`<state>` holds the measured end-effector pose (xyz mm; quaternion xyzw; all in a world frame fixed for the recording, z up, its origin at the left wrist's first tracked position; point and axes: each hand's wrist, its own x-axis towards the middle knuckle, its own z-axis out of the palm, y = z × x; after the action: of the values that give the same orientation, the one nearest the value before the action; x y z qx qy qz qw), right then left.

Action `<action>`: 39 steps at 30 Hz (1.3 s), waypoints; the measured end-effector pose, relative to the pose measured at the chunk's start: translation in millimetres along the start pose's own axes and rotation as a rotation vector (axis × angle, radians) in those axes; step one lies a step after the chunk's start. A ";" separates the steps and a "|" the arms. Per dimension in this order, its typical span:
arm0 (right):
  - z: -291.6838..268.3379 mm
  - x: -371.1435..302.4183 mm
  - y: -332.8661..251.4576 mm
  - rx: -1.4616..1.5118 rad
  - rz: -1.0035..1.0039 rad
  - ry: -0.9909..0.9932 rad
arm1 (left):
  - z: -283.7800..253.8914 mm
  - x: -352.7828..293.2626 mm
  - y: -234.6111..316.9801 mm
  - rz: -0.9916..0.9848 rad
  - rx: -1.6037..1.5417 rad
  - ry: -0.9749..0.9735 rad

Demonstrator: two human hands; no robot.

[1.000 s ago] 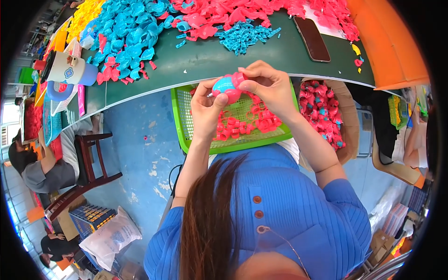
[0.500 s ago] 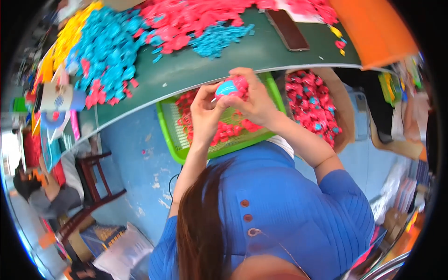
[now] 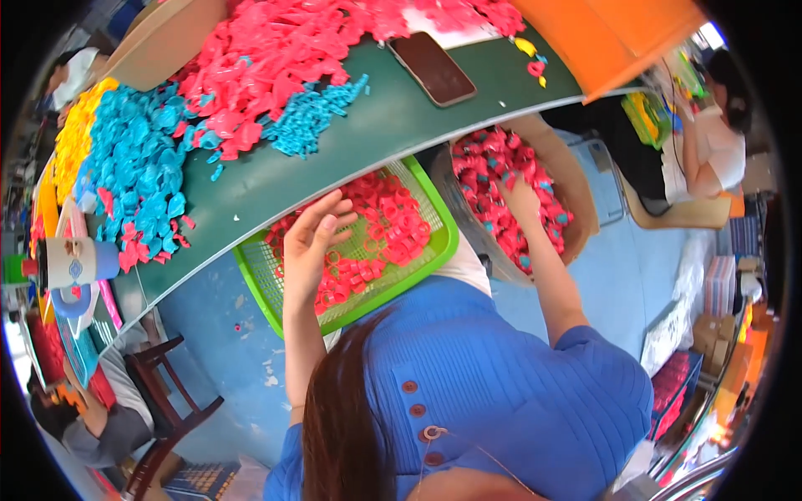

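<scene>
My left hand (image 3: 309, 246) hovers over the left part of a green plastic basket (image 3: 452, 242), fingers stretched apart with nothing in them. Inside the basket lie many small pink ring-shaped plastic pieces (image 3: 401, 230). To the right, my right hand (image 3: 524, 203) reaches into a round, paper-lined container (image 3: 585, 179), its fingers extended against the pile. This container is filled with pink plastic pieces bearing blue parts (image 3: 484, 159). No separate piece can be made out in the right hand, whose fingertips are small and partly blurred among the pieces.
On the green table (image 3: 351, 134) lie heaps of pink pieces (image 3: 267, 58), blue pieces (image 3: 138, 159) and yellow pieces (image 3: 75, 142). A phone (image 3: 432, 69) rests beside an orange sheet (image 3: 618, 42). A cup (image 3: 75, 260) stands left. People (image 3: 718, 159) sit at both sides; a dark wooden chair (image 3: 171, 392) is lower left.
Both hands held a pink-and-blue round piece together above the basket. They have parted: the right moved into the container at right, the left opened over the basket. The view has shifted.
</scene>
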<state>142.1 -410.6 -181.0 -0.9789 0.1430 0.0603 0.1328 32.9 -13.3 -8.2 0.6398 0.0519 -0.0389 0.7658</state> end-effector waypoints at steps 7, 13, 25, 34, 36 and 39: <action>-85.8 3.6 -53.9 0.005 -0.314 -0.686 | -20.6 -9.5 -4.1 0.000 -0.007 0.058; -188.5 -16.9 -228.1 0.598 -0.799 -0.580 | -24.1 -12.4 -10.8 -0.047 -0.024 0.048; -124.5 122.2 -363.1 0.003 -0.613 0.408 | -25.2 -16.1 -9.4 0.034 0.017 0.039; -149.9 104.9 -328.9 0.468 -0.677 0.602 | -22.3 -18.4 -6.7 0.016 -0.014 0.049; -155.0 88.6 -317.1 0.587 -0.704 0.527 | -20.7 -17.4 -6.4 0.018 -0.025 0.057; -172.0 14.6 -315.8 0.888 -0.656 -0.302 | -19.4 -20.8 -1.8 0.068 -0.152 0.120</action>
<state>263.2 -170.4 58.1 -0.8029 -0.1774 0.0894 0.5621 11.5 5.4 -10.7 0.5823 0.0789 0.0297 0.8086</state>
